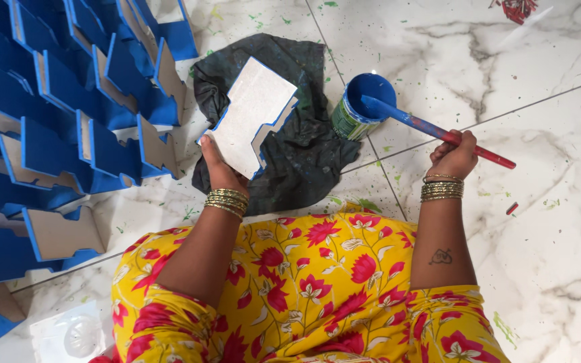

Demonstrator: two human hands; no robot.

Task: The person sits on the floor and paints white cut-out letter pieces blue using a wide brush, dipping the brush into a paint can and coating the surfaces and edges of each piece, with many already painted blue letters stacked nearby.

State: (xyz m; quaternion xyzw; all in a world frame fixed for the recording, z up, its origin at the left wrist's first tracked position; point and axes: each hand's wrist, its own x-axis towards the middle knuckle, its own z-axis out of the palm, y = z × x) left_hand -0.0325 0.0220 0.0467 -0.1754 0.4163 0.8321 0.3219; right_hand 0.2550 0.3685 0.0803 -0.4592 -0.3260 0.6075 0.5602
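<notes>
Floor: white marble tiles (546, 222) with paint specks, and a dark cloth (304, 154) in the middle.
Left hand (218, 168): your fingers grip a cut board (250, 114), plain side up, over the cloth.
Right hand (453, 156): closed tight around the brush (432, 128).
Brush line: it slants up-left into the can.
Can (364, 104): blue paint inside, right of the board.
Pile (68, 121): blue boards, upper left.

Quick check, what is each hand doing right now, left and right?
Left hand: closed on the grey cut-out board piece with blue edges, above the dark cloth.
Right hand: closed on the paintbrush, bristles in the blue paint can.
</notes>
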